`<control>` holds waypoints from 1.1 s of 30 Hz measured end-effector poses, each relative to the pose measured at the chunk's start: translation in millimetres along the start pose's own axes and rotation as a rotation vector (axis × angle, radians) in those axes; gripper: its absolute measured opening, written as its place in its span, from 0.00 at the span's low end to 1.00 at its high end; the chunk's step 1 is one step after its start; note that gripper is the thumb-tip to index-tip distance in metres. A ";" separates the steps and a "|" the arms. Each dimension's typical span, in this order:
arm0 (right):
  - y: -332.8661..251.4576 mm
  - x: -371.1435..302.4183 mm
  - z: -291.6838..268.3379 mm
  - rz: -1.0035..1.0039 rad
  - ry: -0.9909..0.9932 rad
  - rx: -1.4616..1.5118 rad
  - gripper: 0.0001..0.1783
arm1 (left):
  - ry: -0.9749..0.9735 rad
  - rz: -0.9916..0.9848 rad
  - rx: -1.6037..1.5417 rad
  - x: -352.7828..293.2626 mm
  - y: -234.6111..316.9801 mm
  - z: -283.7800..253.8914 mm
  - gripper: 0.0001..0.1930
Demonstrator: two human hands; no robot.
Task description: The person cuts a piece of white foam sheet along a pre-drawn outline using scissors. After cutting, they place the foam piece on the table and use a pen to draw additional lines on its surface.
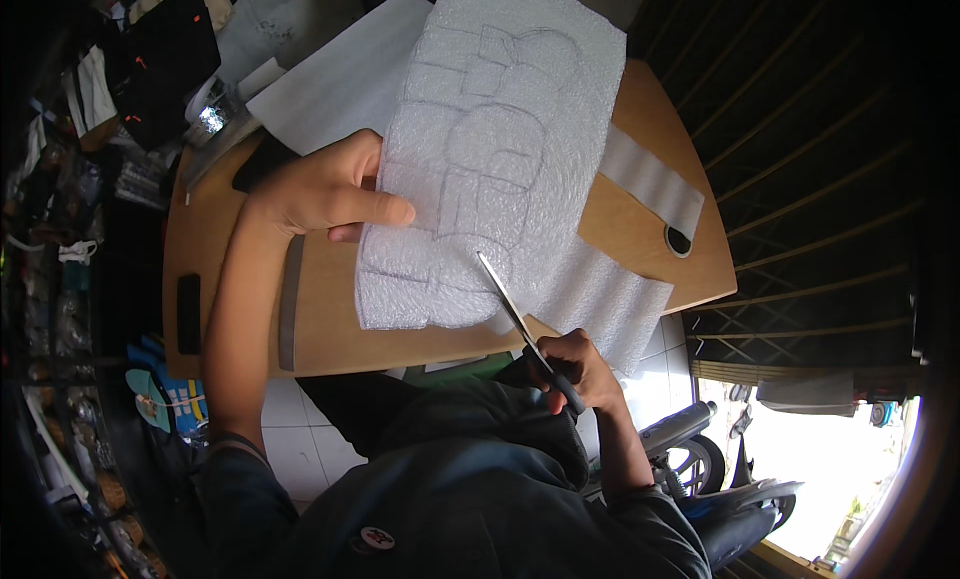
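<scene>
A white foam sheet (480,149) with shapes drawn on it in dark lines is held up above the table. My left hand (330,189) pinches its left edge, thumb on top and fingers behind. In my right hand (580,371) is a pair of scissors (515,317), my fingers round the dark handles. The blades point up and left, and the upper blade lies over the lower part of the sheet, near a curved drawn line. Whether the other blade is behind the sheet is hidden.
Beneath is a brown wooden table (340,319) with a dark phone-like slab (188,314) near its left edge. More foam (610,299) hangs over the front edge, and a foam strip (655,184) lies at the right. A motorcycle (720,489) stands at lower right.
</scene>
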State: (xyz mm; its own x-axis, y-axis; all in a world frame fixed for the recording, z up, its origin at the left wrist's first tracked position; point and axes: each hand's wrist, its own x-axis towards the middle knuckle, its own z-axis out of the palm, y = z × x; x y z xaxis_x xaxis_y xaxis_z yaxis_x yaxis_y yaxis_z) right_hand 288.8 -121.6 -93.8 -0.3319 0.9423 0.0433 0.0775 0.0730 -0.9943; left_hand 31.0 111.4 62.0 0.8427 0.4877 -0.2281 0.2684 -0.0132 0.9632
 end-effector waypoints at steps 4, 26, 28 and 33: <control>6.5 3.6 12.1 -0.070 0.054 0.110 0.28 | 0.062 0.005 0.004 -0.5 -12.4 6.9 0.26; -8.2 9.9 23.7 -0.034 0.344 0.056 0.49 | 0.381 0.139 -0.291 -19.5 -35.3 75.6 0.17; -7.4 4.9 17.5 -0.014 0.319 0.048 0.48 | 0.385 0.121 -0.261 -21.7 -28.4 73.6 0.17; -4.3 3.4 7.0 -0.072 0.279 0.033 0.47 | 0.427 0.084 -0.170 -22.1 -16.0 71.1 0.21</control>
State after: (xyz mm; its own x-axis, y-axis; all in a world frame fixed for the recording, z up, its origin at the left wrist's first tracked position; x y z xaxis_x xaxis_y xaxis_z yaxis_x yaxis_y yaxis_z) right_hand 280.7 -121.0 -90.1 -0.0632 0.9889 0.1343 0.0307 0.1364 -0.9902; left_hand 41.3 38.7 41.5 0.5807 0.8074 -0.1041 0.0974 0.0580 0.9935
